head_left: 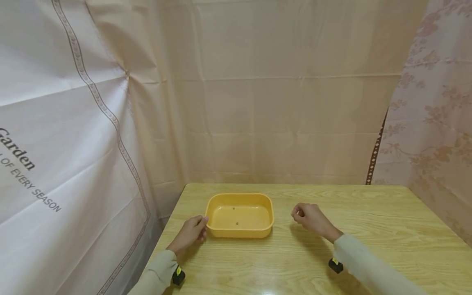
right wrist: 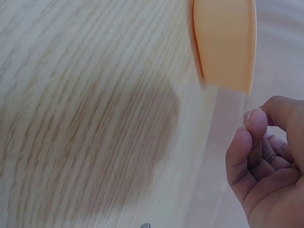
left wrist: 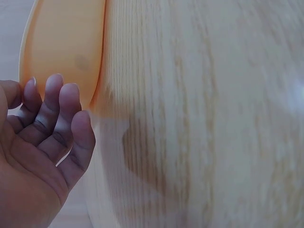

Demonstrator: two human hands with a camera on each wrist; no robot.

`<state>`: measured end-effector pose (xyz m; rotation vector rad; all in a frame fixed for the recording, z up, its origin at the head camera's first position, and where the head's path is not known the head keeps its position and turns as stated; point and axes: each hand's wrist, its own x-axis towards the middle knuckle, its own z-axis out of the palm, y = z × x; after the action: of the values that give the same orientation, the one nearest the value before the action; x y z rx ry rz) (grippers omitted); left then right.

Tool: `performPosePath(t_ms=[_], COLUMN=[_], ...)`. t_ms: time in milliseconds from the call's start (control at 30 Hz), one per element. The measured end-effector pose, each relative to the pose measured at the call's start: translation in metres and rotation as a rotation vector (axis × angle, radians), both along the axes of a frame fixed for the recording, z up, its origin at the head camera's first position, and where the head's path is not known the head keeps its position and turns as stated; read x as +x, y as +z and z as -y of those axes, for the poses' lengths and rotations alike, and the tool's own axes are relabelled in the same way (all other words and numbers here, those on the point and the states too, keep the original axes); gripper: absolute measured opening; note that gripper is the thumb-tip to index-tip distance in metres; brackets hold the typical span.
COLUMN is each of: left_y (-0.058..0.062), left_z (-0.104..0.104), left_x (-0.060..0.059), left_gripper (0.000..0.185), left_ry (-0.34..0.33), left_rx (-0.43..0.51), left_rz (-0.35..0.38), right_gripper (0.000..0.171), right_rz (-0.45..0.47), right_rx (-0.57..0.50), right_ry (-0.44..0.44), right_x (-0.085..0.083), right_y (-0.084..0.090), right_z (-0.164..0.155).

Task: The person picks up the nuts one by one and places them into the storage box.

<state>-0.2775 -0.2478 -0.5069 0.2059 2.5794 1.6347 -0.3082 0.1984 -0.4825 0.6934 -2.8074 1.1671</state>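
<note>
A yellow plastic basin (head_left: 241,233), rectangular with rounded corners, stands on the wooden table. Two small dark round bits (head_left: 237,223) show on its floor. At the basin's left end, my left hand (head_left: 191,231) pinches the rim between thumb and forefinger; the other fingers curve loosely beside the wall (left wrist: 66,33). To the right of the basin and apart from it, my right hand (head_left: 311,217) hovers over the table, fingers curled and thumb against the forefinger tip. Nothing shows between those fingertips (right wrist: 257,122).
The pale wood-grain table (head_left: 368,229) spreads around the basin. A small shiny grey thing (right wrist: 146,225) peeks in at the right wrist view's bottom edge. Beige cloth (head_left: 276,123) hangs behind, with printed sheets at left (head_left: 66,143) and right (head_left: 435,123).
</note>
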Motion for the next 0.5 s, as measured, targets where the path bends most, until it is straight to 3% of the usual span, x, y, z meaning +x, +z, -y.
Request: performPosePath(t_ms=[500], left_y=[-0.002], left_z=[0.000], left_x=[-0.001], left_gripper=[0.037], left_ry=[0.014], left_rx=[0.012], left_rz=[0.017], right_gripper=[0.013], right_rz=[-0.017], right_rx=[0.005], right_ry=[0.041], right_x=[0.004], right_y=[0.001], right_z=[0.021])
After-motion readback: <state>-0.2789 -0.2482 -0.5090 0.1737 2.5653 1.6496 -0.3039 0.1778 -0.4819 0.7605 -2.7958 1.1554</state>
